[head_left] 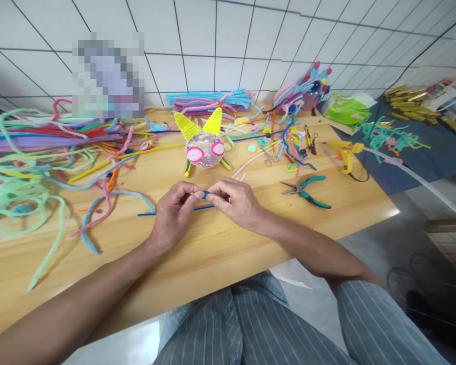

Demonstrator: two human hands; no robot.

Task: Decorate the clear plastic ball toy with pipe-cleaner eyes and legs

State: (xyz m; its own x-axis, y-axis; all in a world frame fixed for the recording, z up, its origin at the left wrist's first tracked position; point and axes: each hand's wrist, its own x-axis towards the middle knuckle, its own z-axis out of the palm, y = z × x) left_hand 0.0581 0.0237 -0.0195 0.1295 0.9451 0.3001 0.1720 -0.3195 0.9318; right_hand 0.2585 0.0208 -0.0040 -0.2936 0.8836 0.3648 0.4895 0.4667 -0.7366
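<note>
My left hand (174,213) and my right hand (235,201) meet over the wooden table (220,253), fingers pinched together on a thin blue pipe cleaner (204,194). A straight length of that blue pipe cleaner runs out to the left under my left hand. Just beyond my hands stands a craft figure (204,147): a clear glittery ball with pink eyes and two yellow pointed ears.
Teal-handled pliers (307,191) lie to the right of my hands, and a yellow glue gun (345,153) sits farther right. Heaps of coloured pipe cleaners (41,152) cover the left and back. Another colourful figure (304,91) stands by the tiled wall. The table's front edge is above my knees.
</note>
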